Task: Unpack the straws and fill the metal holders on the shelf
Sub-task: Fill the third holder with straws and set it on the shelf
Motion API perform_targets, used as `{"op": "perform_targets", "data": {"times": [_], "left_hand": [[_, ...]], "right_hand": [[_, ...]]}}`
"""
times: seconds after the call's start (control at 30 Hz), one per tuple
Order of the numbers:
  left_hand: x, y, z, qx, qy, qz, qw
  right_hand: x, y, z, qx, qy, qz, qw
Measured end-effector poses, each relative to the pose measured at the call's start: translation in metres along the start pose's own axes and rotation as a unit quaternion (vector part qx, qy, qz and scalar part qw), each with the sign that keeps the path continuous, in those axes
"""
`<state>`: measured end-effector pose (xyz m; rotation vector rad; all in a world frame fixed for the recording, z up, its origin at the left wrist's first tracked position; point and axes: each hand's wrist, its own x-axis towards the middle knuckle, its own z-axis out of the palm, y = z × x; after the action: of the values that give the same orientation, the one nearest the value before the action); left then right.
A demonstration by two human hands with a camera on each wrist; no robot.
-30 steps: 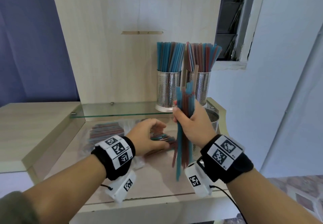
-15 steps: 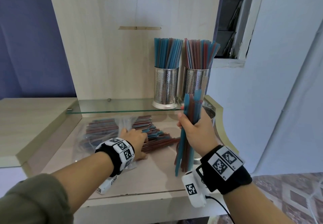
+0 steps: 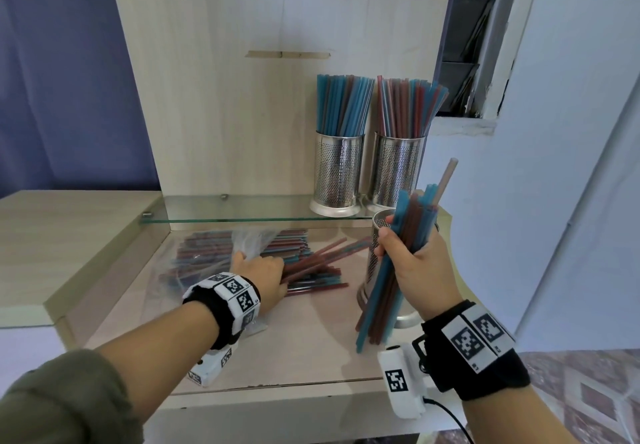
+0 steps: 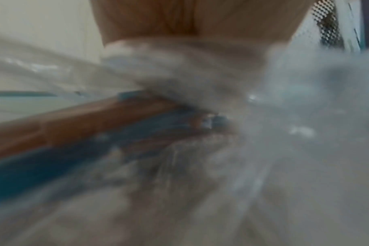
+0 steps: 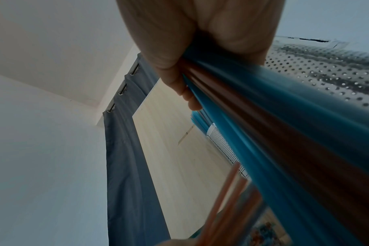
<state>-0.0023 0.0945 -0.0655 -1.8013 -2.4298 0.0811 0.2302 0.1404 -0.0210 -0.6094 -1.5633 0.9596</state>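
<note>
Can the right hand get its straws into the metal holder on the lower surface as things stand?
Probably yes: the right hand grips its straws upright right beside that holder, whose visible opening looks unfilled.

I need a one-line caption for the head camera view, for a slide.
Right hand grips a bundle of straws beside an empty metal holder; left hand reaches into loose straws.

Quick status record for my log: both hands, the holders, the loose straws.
left hand: grips loose straws on the lower surface, at the plastic bag
right hand: holds a straw bundle upright
shelf holders: two, both packed with straws, on the glass shelf
third holder: stands below, behind the bundle; contents unseen
</note>
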Motion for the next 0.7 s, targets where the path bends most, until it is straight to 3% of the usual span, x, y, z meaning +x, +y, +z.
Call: {"op": "perform_targets", "data": {"times": [0.17,0.43,0.5,0.7], "left_hand": [[-0.005,-0.009,-0.014,-0.111,0.043,0.01,0.993],[-0.011,-0.013,-0.042,-0.237,0.143,0.077,0.958],[-0.013,-0.009,-0.049,-0.306,0.166,0.103,0.932],[-0.021,0.01,-0.076,-0.474,0.265,0.187,0.819]], "right_hand": [[0.001,-0.001,0.001,0.002,-0.007,0.001,1.0],[0.005,0.004,0.005,-0.006,-0.014,0.009,1.0],[0.007,0.005,0.006,-0.004,-0.019,0.015,1.0],[0.014,-0.001,0.018,0.003,-0.051,-0.018,0.999]]}}
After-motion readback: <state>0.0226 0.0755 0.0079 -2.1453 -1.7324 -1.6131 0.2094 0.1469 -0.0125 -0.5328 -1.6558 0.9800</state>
